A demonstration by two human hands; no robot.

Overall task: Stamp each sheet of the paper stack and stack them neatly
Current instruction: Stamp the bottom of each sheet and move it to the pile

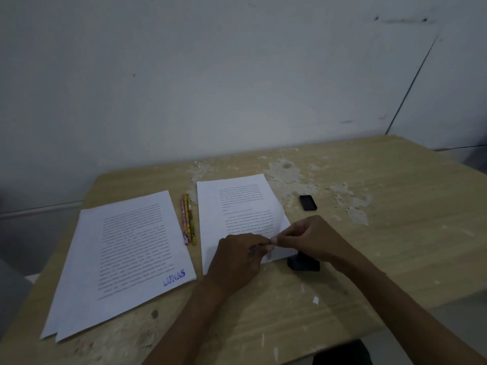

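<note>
Head view: you are peeling up a corner of the unstamped stack.

Your left hand (237, 256) and right hand (313, 239) meet fingertip to fingertip, pinching the near right corner of the right paper stack (237, 206), its long axis running away from you. The stamp (303, 262) stands just beside it, under your right wrist. The stamped pile (126, 259) lies well left.

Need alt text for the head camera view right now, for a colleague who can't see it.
Both hands, left hand and right hand, pinch the near right corner of the top sheet of the right-hand stack, with the black stamp standing just beside it on the table. On the left lies the stamped pile marked LUNAS, patterned pencils between.
</note>
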